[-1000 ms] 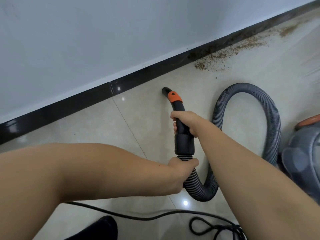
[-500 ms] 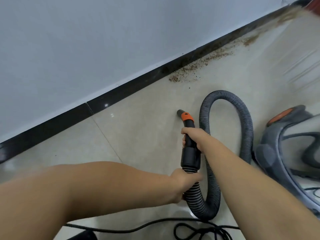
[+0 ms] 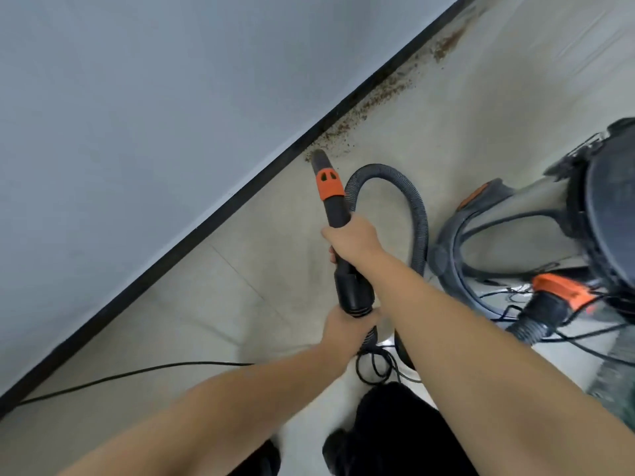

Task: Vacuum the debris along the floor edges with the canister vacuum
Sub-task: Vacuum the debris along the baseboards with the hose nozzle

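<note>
A black vacuum nozzle with an orange collar [image 3: 329,187] points at the near end of a brown debris trail [image 3: 374,101] that runs along the black baseboard [image 3: 220,207]. Its tip touches the start of the debris. My right hand [image 3: 350,240] grips the black handle tube midway. My left hand [image 3: 343,329] grips the ribbed hose just below the black cuff. The grey ribbed hose [image 3: 417,214] loops to the right toward the grey canister vacuum [image 3: 515,228], which stands on the floor at the right.
A black power cord [image 3: 137,374] runs along the tiled floor at lower left, and tangled cord [image 3: 374,367] lies under my arms. An orange hose fitting [image 3: 563,297] sits on the canister. My dark shoes [image 3: 371,434] are at the bottom. The wall is grey.
The nozzle has moved forward to the baseboard and now reaches the near end of the debris. The view has swung right, and the canister shows more fully.
</note>
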Available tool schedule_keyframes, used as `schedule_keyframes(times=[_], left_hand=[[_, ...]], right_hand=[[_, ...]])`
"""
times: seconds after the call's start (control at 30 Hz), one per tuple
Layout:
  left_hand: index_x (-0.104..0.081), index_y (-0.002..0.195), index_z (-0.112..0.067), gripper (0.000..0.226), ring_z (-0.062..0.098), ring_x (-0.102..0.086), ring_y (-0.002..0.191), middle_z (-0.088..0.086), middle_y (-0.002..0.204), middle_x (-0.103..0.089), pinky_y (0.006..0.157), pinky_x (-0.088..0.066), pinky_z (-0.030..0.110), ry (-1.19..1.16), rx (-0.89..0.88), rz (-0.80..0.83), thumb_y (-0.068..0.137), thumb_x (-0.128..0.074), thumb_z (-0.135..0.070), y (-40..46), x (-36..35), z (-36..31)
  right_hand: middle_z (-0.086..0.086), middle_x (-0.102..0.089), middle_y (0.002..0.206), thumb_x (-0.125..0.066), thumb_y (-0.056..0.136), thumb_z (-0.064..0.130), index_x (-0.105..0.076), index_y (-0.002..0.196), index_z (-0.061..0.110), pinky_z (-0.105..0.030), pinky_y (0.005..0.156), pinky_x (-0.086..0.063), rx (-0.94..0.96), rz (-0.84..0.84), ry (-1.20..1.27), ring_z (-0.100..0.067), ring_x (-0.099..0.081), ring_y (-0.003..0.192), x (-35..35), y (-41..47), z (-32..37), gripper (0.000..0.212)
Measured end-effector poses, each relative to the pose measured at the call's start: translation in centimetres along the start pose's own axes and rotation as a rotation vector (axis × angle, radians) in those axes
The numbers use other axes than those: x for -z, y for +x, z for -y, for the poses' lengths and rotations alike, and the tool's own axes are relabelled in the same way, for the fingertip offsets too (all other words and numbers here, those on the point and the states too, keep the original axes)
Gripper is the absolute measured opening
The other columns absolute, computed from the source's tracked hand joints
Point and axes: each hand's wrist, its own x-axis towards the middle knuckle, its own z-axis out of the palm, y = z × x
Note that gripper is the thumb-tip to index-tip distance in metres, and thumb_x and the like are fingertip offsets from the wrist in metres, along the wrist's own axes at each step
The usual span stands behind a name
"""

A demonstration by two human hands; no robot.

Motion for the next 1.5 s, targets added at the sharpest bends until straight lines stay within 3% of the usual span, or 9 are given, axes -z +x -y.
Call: schedule_keyframes(times=[0.13, 0.23, 0.4, 0.5, 0.6, 0.73, 0.97, 1.3, 1.5], left_hand=[[-0.057, 0.08, -0.027, 0.019, 0.005, -0.057, 0.067, -0.006, 0.078, -0.063, 0.058, -0.047, 0.014, 0.042, -0.131, 0.024, 0.078, -0.074, -0.02, -7.2, 0.3, -7.0], [-0.057, 0.075, -0.024, 0.017, 0.009, -0.05, 0.055, -0.004, 0.065, -0.057, 0.043, -0.04, 0.011, 0.044, -0.206, 0.04, 0.078, -0.072, -0.017, -13.3, 0.1, -13.5], [-0.054, 0.083, -0.014, 0.011, 0.01, -0.049, 0.057, 0.003, 0.071, -0.054, 0.049, -0.039, 0.016, 0.201, -0.385, 0.052, 0.083, -0.066, -0.016, -23.7, -1.2, -24.1], [-0.044, 0.067, -0.013, 0.022, 0.015, -0.039, 0.055, 0.003, 0.06, -0.043, 0.056, -0.031, 0.025, 0.334, -0.476, 0.071, 0.084, -0.058, -0.011, -28.6, -2.1, -28.0], [-0.031, 0.06, -0.015, 0.034, 0.014, -0.029, 0.048, 0.002, 0.052, -0.033, 0.053, -0.025, 0.026, 0.457, -0.548, 0.065, 0.084, -0.054, -0.01, -32.6, -3.4, -30.7], [-0.04, 0.07, -0.016, 0.023, 0.018, -0.042, 0.056, 0.007, 0.064, -0.045, 0.056, -0.034, 0.027, 0.494, -0.621, 0.027, 0.085, -0.057, -0.014, -35.2, -5.6, -32.6], [-0.043, 0.069, -0.025, 0.026, 0.007, -0.046, 0.055, -0.006, 0.063, -0.05, 0.048, -0.034, 0.014, 0.46, -0.693, -0.064, 0.084, -0.063, -0.018, -36.4, -10.0, -32.4], [-0.049, 0.086, -0.022, 0.017, 0.007, -0.051, 0.06, -0.005, 0.07, -0.055, 0.052, -0.04, 0.018, 0.504, -0.674, -0.056, 0.084, -0.066, -0.024, -34.5, -10.4, -33.5], [-0.047, 0.075, -0.024, 0.021, 0.008, -0.05, 0.06, -0.005, 0.068, -0.054, 0.053, -0.04, 0.019, 0.515, -0.65, -0.047, 0.084, -0.067, -0.022, -30.7, -9.2, -36.2]], right_hand=[[-0.001, -0.056, 0.047, -0.056, 0.08, 0.012, -0.054, 0.08, 0.007, -0.013, 0.032, -0.035, 0.133, -0.057, -0.031, -0.007, -0.048, 0.028, 5.4, -7.4, 9.9, 0.006], [-0.003, -0.054, 0.052, -0.056, 0.081, 0.009, -0.047, 0.076, 0.012, -0.021, 0.04, -0.044, 0.238, -0.113, 0.051, -0.013, -0.051, 0.032, 9.7, -13.5, 17.5, 0.011], [-0.008, -0.057, 0.066, -0.057, 0.081, 0.011, -0.048, 0.09, 0.01, -0.018, 0.039, -0.043, 0.414, -0.272, 0.126, -0.011, -0.051, 0.035, 16.7, -22.9, 27.8, 0.012], [-0.007, -0.054, 0.062, -0.057, 0.081, 0.011, -0.048, 0.091, 0.008, -0.016, 0.037, -0.04, 0.423, -0.339, 0.25, -0.01, -0.049, 0.033, 20.2, -27.3, 31.2, 0.013], [-0.008, -0.054, 0.059, -0.056, 0.083, 0.011, -0.047, 0.095, 0.007, -0.017, 0.039, -0.042, 0.404, -0.322, 0.361, -0.012, -0.05, 0.032, 23.8, -30.4, 33.0, 0.015], [-0.009, -0.054, 0.061, -0.063, 0.084, 0.013, -0.045, 0.095, 0.009, -0.021, 0.042, -0.047, 0.433, -0.247, 0.463, -0.013, -0.052, 0.035, 27.7, -32.9, 33.9, 0.021], [-0.007, -0.057, 0.065, -0.063, 0.084, 0.009, -0.047, 0.102, 0.007, -0.027, 0.054, -0.052, 0.473, -0.17, 0.454, -0.014, -0.058, 0.045, 32.0, -34.9, 32.7, 0.024], [-0.006, -0.055, 0.063, -0.059, 0.083, 0.006, -0.047, 0.098, 0.007, -0.026, 0.054, -0.051, 0.46, -0.18, 0.481, -0.013, -0.056, 0.044, 33.1, -32.5, 32.7, 0.02], [-0.005, -0.054, 0.06, -0.06, 0.081, 0.006, -0.047, 0.096, 0.008, -0.031, 0.058, -0.053, 0.424, -0.169, 0.498, -0.015, -0.056, 0.044, 32.4, -27.7, 34.6, 0.02]])
